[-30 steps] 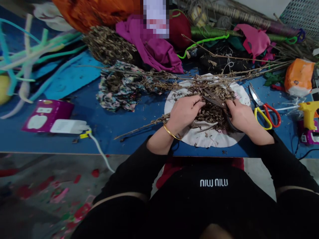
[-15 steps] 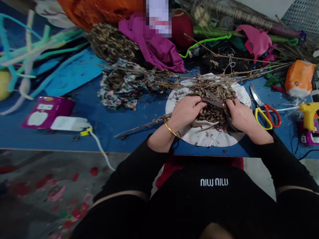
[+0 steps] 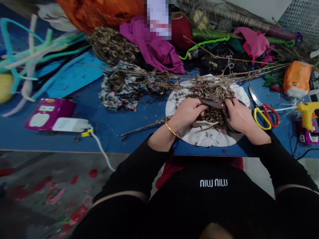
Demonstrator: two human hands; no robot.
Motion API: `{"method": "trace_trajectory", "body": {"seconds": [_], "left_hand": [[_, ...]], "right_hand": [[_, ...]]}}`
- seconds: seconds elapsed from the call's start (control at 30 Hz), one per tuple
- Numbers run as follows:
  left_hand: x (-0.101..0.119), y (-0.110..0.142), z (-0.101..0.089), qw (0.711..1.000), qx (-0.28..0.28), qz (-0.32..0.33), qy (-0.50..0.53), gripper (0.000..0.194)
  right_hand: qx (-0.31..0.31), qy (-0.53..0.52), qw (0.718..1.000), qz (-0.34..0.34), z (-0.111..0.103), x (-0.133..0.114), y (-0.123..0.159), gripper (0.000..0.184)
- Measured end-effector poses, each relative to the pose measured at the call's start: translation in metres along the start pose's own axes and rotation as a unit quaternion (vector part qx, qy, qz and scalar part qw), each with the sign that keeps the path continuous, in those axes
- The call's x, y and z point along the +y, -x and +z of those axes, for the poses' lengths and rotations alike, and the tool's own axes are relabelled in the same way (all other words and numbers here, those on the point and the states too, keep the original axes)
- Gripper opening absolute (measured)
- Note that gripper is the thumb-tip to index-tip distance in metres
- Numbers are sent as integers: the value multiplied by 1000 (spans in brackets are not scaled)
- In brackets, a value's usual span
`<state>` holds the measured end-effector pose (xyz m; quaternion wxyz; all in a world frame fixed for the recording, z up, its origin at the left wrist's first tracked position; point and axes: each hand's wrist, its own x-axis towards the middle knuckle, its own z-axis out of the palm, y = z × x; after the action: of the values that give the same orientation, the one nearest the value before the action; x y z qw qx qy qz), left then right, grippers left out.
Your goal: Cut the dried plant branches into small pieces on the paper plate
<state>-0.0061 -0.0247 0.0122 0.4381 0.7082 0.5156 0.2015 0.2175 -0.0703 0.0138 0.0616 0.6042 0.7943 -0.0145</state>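
Note:
My right hand (image 3: 238,114) is wrapped round the dark handles of a pair of scissors (image 3: 214,103). Their blades are parted and point left over a heap of dried, crumbled leaves (image 3: 215,116). Close to the blade tips, my left hand (image 3: 190,113) has its thumb and fingers pinched together. A dried plant stem (image 3: 142,127) runs in under that wrist from the left, in line with the pinch; the part in the fingers is mostly hidden. The leaves lie on a round white cloth (image 3: 211,141) near the table's front edge.
Yellow-and-red-handled scissors (image 3: 265,116) and a yellow glue gun (image 3: 306,113) lie to the right. Long dry stalks (image 3: 249,77) cross behind the cloth. Left are a patterned cloth (image 3: 119,96) with dried leaves, a purple box (image 3: 50,113) and a white cable (image 3: 101,149).
The view has shifted slightly. Both hands stay nearly in place over the leaves, and the scissor blades remain parted close to the left fingertips.

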Motion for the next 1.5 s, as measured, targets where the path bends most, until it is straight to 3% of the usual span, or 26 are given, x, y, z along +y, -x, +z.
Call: {"method": "trace_trajectory", "body": {"seconds": [0.3, 0.7, 1.23, 1.5], "left_hand": [[-5, -1, 0, 1000, 8, -8, 4, 35], [-1, -2, 2, 998, 57, 24, -6, 26], [5, 2, 0, 999, 40, -10, 33, 26], [5, 0, 5, 999, 29, -12, 5, 34]], "right_hand": [[-49, -1, 999, 15, -3, -2, -1, 40], [-2, -58, 998, 5, -5, 10, 3, 48], [-45, -27, 999, 16, -8, -2, 2, 40], [-26, -4, 1000, 14, -5, -3, 1, 39]]}}
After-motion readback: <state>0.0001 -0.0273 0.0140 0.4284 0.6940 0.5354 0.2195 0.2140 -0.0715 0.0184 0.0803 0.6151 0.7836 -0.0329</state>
